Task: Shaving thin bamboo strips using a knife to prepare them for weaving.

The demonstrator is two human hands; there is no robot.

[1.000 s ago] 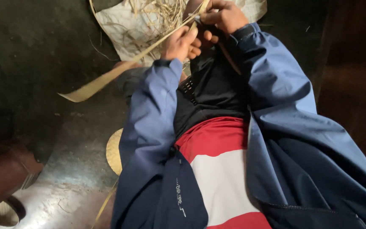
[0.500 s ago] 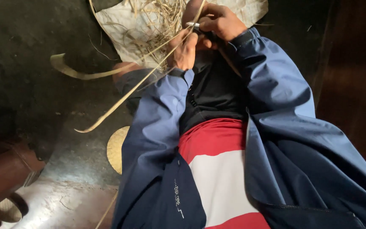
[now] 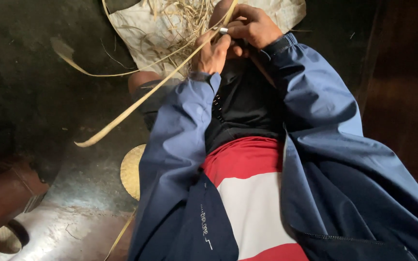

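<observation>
My left hand [image 3: 212, 52] and my right hand [image 3: 253, 28] meet at the top of the view, above my lap. The left hand grips a long pale cane strip [image 3: 136, 104] that slants down to the left, its tip hanging above the dark floor. A thinner sliver [image 3: 81, 67] peels off it and curves away to the upper left. My right hand pinches a small metal blade [image 3: 223, 30] against the strip where the two parts separate. Blue jacket sleeves cover both arms.
A white sack [image 3: 134, 29] strewn with dry shavings lies on the floor beyond my knee. A round woven mat [image 3: 130, 171] shows under my left arm. A brown rounded object [image 3: 1, 198] sits at the lower left, with dark floor around it.
The strip has split into two parts that spread apart, the thin sliver curling up and left. The main strip's tip has swung lower and nearer. My hands stayed close together.
</observation>
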